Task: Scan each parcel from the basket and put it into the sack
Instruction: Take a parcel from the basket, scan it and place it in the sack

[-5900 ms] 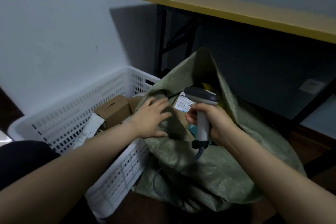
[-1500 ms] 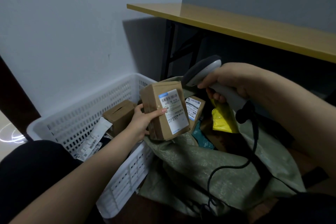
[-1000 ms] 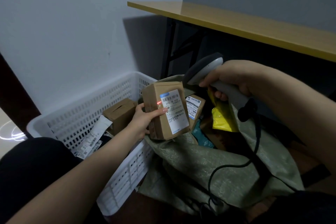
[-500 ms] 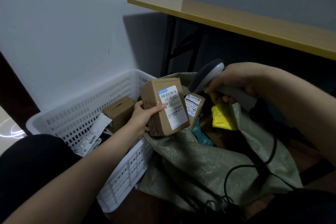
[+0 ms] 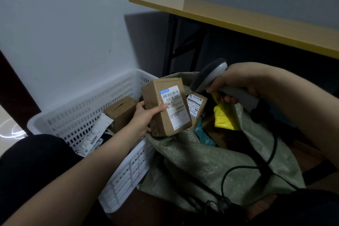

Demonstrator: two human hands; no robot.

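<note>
Our left hand (image 5: 145,117) grips a brown cardboard box (image 5: 166,106), white barcode label facing us; just right, our right hand (image 5: 236,84) clasps the grey scanner (image 5: 209,75) above the green sack (image 5: 211,161).

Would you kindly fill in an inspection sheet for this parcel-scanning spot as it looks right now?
Surface: dark floor; white basket and green sack sit on it, touching.
Job's things: brown box, label toward the camera; brown carton and white mailer in the basket; second labelled box, yellow bag and teal bag in the sack.
Clutter: nothing seen.
Grippers: left hand holds the brown box above the sack's rim; right hand grips the scanner.
Cables: black scanner cable drapes over the sack.
Surroundings: yellow-topped table behind; pale wall.
</note>
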